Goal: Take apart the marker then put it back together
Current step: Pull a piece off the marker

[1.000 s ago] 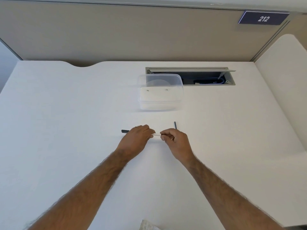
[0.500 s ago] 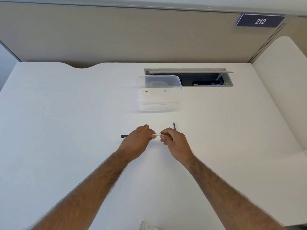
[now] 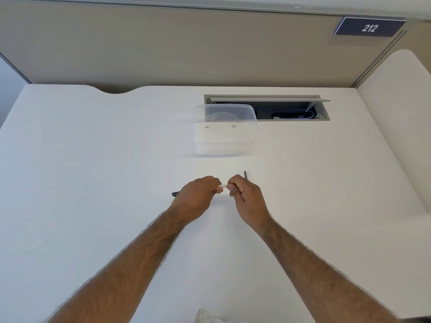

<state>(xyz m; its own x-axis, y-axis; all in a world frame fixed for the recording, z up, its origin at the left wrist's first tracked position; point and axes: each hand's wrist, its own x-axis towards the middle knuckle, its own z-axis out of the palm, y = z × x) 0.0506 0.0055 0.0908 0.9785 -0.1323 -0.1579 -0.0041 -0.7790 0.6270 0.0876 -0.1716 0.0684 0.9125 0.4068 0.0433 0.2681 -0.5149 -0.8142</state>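
Both hands meet over the middle of the white desk. My left hand [image 3: 196,197] is closed around the marker; its dark end [image 3: 175,193] sticks out to the left of the fist. A short white stretch of the marker body [image 3: 223,185] shows between the hands. My right hand [image 3: 245,194] is closed, with its fingertips pinching the right end of that white body. A thin dark stick [image 3: 245,175] rises from behind the right hand's fingers; whether that hand holds it or it lies on the desk is unclear.
A clear plastic container [image 3: 225,129] stands just beyond the hands. Behind it is an open cable hatch [image 3: 291,108] in the desk. A beige partition with a "212" sign [image 3: 369,27] closes the back. A bit of crumpled paper [image 3: 207,318] lies at the near edge.
The hands have drawn closer together, so less of the white body shows between them. The dark end at the left has dipped slightly lower.
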